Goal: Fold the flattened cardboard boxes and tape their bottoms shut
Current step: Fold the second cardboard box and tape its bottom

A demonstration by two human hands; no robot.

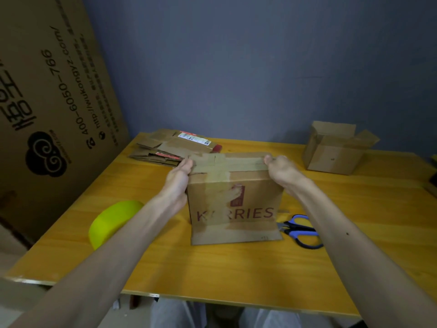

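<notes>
We see a brown corrugated cardboard box (236, 204) standing at the middle of the frame, its matte front printed "KERRIES" in dull red. A glossy strip of tape (238, 162) runs along its top. The box stands on a smooth yellow wooden table (212, 268) before a blue-grey wall (236, 67).

The right hand (281, 169) grips the box's upper right corner, fingers curled over the taped edge. The left hand (177, 181) lies against the upper left side with the thumb on the tape end; its other fingers are hidden, so we cannot tell how they sit.

Blue-handled scissors (300, 230) lie just right of the box, and a rounded yellow-green object (113, 221) lies at lower left. A stack of flattened boxes (170, 147) lies behind the box, an open folded box (333, 152) stands at upper right, and a large printed cardboard sheet (54, 91) leans at upper left.
</notes>
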